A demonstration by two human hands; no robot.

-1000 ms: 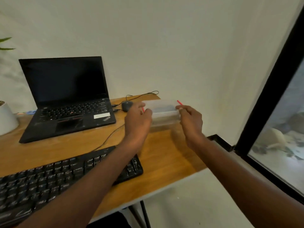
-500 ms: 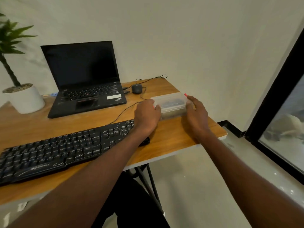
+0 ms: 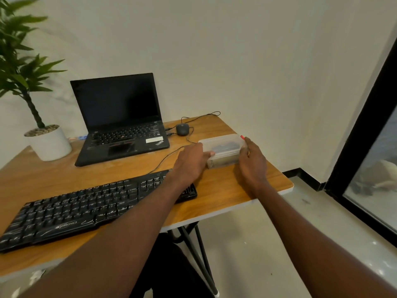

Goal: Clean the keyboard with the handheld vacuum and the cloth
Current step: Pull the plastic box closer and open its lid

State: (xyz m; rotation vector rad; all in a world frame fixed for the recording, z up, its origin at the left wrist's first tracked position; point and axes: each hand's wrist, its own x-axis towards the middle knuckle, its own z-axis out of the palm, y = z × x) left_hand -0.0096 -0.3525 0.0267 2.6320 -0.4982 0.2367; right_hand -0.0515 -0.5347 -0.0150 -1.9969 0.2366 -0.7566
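A clear plastic box [image 3: 223, 150] with a lid and a red tab at its far right corner stands on the wooden table [image 3: 223, 190], with something dark inside. My left hand [image 3: 190, 161] grips its left end and my right hand [image 3: 252, 161] grips its right end. The black keyboard [image 3: 86, 209] lies along the table's front left, and my left forearm crosses over its right end. No vacuum or cloth shows in the open.
An open black laptop [image 3: 120, 123] stands behind the keyboard, with a wired mouse [image 3: 182, 129] and cables to its right. A potted plant [image 3: 48, 143] is at the far left. The table's right edge lies just past the box, with floor and a dark-framed window beyond.
The box was held up in the air between both hands and has come down onto the table. The view has pulled back and turned left, showing more of the keyboard and the plant.
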